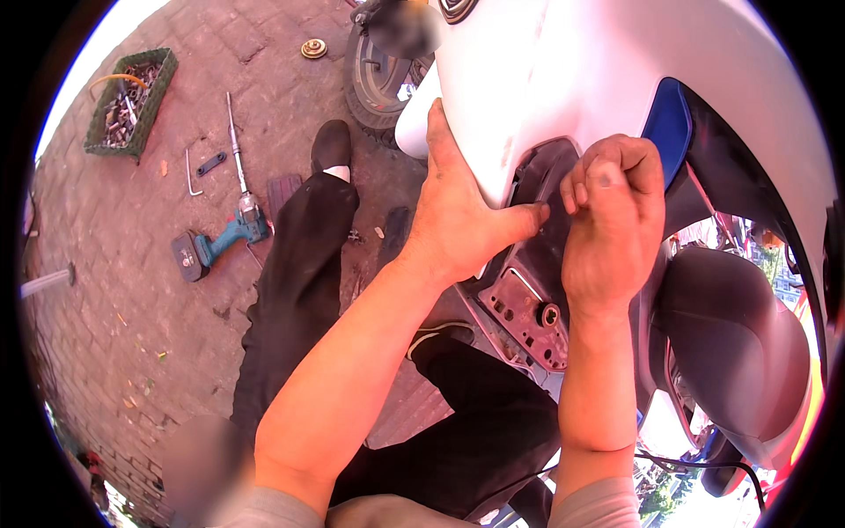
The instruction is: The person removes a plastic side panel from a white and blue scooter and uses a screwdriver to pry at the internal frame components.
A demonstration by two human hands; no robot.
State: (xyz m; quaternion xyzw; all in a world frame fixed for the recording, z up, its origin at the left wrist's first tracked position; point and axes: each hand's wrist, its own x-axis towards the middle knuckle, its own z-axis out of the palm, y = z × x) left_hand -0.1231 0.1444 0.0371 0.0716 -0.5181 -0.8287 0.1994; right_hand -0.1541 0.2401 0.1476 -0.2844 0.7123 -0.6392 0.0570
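Observation:
A scooter with a white body panel (563, 62) stands close in front of me. My left hand (453, 207) grips the panel's lower left edge, its thumb over the dark inner trim (554, 176) and its fingers stretched along the white outside. Just right of that trim, my right hand (612, 224) is closed with its fingers curled in. Whatever it may hold is hidden from this angle. Below the hands shows a dark plate with holes (524, 326) and a round fitting (547, 314).
A teal cordless drill (231, 236) with a long extension lies on the brick paving. Near it are a hex key (189, 174) and a green basket (165, 75) of small metal parts. The scooter's front wheel (374, 84) and dark seat (731, 308) flank my work area.

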